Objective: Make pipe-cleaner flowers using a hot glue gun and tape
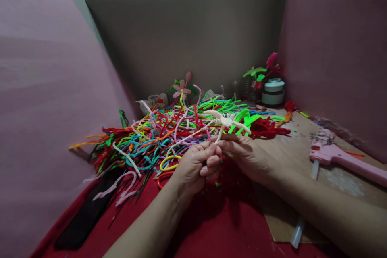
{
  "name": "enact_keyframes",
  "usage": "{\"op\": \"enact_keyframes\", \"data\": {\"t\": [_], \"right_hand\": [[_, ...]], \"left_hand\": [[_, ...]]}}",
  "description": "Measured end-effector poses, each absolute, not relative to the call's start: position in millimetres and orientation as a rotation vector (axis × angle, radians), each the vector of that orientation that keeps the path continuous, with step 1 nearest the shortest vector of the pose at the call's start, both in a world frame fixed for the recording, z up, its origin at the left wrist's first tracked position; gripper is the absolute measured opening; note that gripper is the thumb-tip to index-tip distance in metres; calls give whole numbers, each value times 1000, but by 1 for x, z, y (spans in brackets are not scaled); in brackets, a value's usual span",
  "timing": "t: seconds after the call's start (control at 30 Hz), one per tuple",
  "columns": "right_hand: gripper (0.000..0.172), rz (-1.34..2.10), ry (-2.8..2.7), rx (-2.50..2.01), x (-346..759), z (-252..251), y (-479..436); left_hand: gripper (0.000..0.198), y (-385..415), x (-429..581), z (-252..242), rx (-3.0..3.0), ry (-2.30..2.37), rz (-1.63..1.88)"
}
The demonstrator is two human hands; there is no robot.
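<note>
A white pipe-cleaner flower [226,121] stands up from between my two hands, its petals spread and its pale stem running down into my fingers. My left hand [198,165] is closed, thumb and fingers pinching the lower stem. Close beside it, my right hand [246,153] pinches the same stem just under the flower head. The stem's lower end is mostly hidden by my fingers. Behind both hands lies a big heap of pipe cleaners [169,129] in many colours. Yellow scissor-like loops [169,163] and a red loop [165,179] show beside my left hand.
A pink hot glue gun [347,159] lies at the right on a cardboard sheet [284,221], a clear glue stick [298,231] below it. A black flat object [87,213] rests at the left. At the back stand a lidded jar [273,92] and a pink flower [182,88].
</note>
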State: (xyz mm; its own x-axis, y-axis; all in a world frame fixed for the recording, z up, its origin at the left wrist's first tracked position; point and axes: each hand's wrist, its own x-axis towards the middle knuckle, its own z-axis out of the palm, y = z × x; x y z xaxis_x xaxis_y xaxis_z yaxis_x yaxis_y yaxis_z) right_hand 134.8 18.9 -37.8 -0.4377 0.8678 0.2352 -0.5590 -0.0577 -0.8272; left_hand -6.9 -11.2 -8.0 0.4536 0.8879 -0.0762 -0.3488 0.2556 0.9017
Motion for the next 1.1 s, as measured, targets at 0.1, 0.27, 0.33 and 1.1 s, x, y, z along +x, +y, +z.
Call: {"op": "enact_keyframes", "data": {"t": [0.1,0.27,0.33,1.1], "right_hand": [[14,1728,-1115,-383,134,-40,19],[12,1708,-1045,-400,133,-43,19],[13,1696,-1045,-425,133,-43,19],[22,1741,-1108,-440,132,-40,19]], "left_hand": [[21,-13,-4,-7,1166,870,958],[18,-17,0,-16,1986,1407,1249],[14,-19,0,-19,2203,1453,1279],[20,-17,-1,-4,1007,816,1047]]}}
